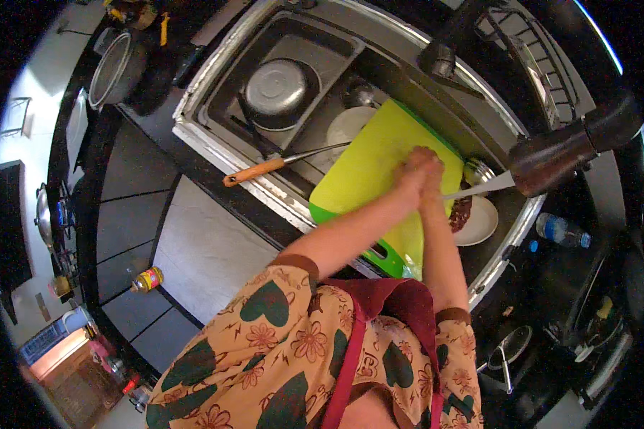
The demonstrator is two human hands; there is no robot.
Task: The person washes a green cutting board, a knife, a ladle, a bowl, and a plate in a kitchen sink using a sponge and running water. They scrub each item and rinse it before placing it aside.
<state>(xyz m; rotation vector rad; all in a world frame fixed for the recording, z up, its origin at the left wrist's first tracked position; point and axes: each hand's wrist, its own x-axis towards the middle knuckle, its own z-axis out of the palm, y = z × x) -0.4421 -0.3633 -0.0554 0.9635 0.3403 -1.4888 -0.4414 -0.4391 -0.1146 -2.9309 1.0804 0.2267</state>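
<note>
A yellow-green cutting board (361, 168) with a green edge and a handle slot lies tilted across the right part of the sink (186, 132). Over its right half, my left hand (408, 177) and my right hand (431, 166) are pressed together, overlapping. Their fingers are too blurred and covered to make out, and nothing shows between them. From the dark faucet (551, 157) on the right, a pale stream of water runs toward my hands. A white plate (485, 223) sits below the stream, beside a reddish-brown item (461, 214) that I cannot identify.
An upturned metal pot (279, 89) rests in the left basin. A utensil with a wooden handle (254, 171) lies over the sink's front rim. Right of the sink are a plastic bottle (562, 230) and a strainer (515, 347). A metal cup (478, 173) is under the faucet.
</note>
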